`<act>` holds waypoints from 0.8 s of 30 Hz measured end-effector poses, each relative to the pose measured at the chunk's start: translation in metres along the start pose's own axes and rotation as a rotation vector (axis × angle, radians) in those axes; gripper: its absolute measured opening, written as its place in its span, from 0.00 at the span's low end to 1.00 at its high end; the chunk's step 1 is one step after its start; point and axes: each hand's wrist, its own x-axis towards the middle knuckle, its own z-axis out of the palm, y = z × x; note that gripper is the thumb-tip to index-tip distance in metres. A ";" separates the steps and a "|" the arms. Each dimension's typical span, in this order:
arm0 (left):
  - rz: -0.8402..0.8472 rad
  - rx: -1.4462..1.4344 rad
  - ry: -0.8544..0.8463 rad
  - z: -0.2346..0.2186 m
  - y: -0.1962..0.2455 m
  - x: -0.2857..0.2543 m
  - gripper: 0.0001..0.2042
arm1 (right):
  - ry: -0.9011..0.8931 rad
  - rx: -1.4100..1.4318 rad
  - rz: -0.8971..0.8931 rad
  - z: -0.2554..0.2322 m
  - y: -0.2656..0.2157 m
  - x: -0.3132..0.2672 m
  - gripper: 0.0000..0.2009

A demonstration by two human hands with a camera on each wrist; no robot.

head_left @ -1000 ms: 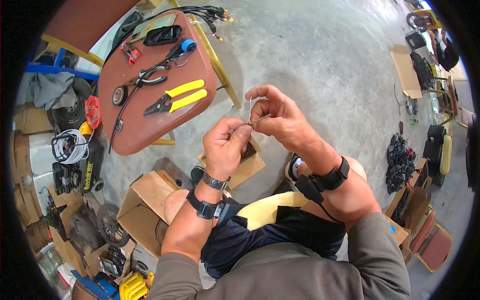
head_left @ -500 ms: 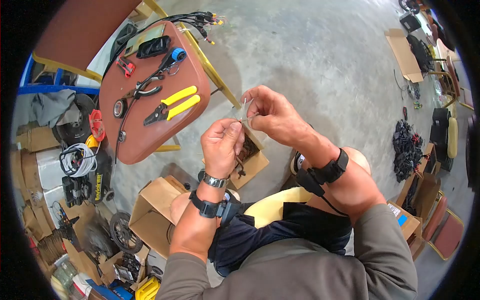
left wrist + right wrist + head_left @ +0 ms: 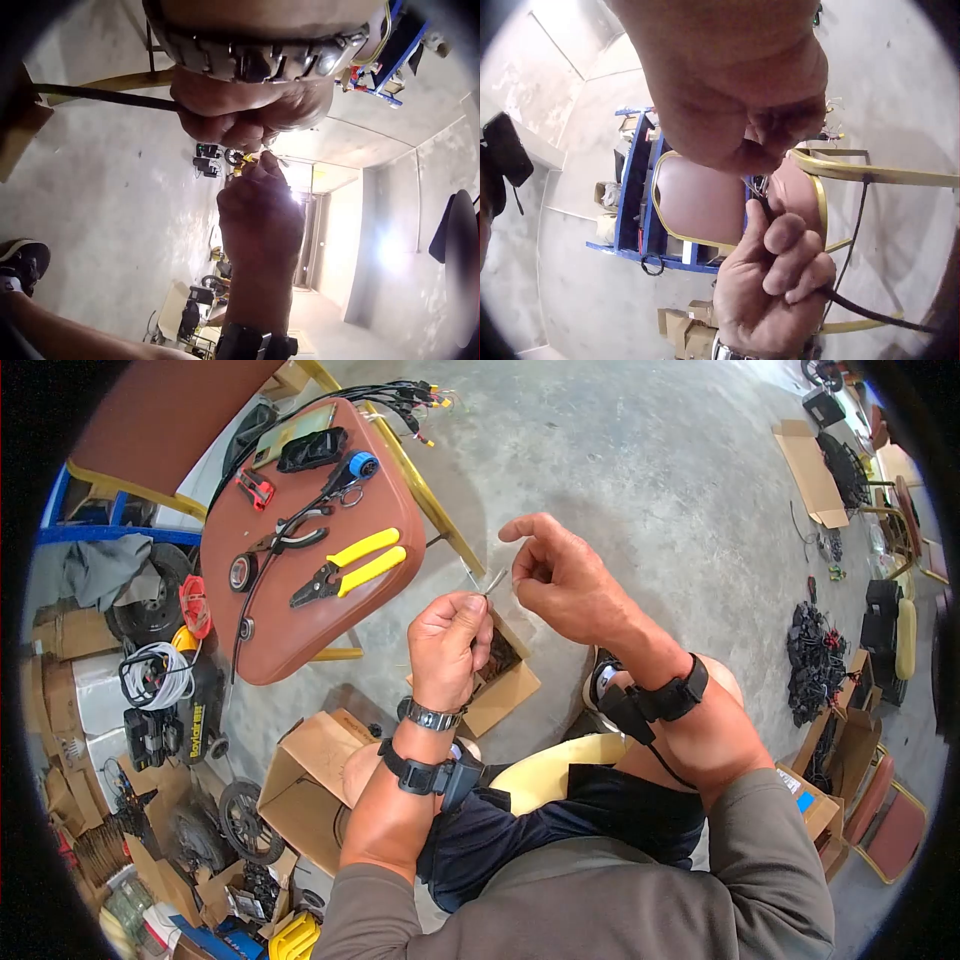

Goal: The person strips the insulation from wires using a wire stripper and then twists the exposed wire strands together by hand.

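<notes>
Working the stripped wire end, mid-air over the knees

Left hand [image 3: 452, 645] is pinching the cable [image 3: 832, 296] tight, right hand [image 3: 560, 575] is hovering half-curled, holding nothing clear; I'd guess re-gripping the bare strands [image 3: 494, 582] comes next.

left hand [image 3: 450, 645] left of right hand [image 3: 565, 580], wire [image 3: 492, 582] between them | open box [image 3: 500, 670] on floor below hands | chair seat [image 3: 300, 550] further left: pliers [image 3: 345, 565] on it, tape roll [image 3: 240, 572] left of pliers | wire harness [image 3: 415, 398] at seat's far edge
</notes>
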 end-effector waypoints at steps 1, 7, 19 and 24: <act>0.017 0.027 0.009 0.001 0.000 0.000 0.08 | 0.008 -0.025 -0.009 -0.001 0.000 0.000 0.22; 0.102 0.164 0.085 0.002 0.000 -0.001 0.07 | 0.040 -0.092 -0.029 -0.005 -0.001 0.001 0.20; 0.161 0.150 0.069 -0.005 0.004 0.000 0.07 | -0.054 -0.072 -0.041 -0.009 -0.005 -0.002 0.07; 0.131 0.144 0.011 0.001 0.003 0.000 0.07 | -0.067 -0.184 -0.096 -0.003 -0.004 -0.003 0.06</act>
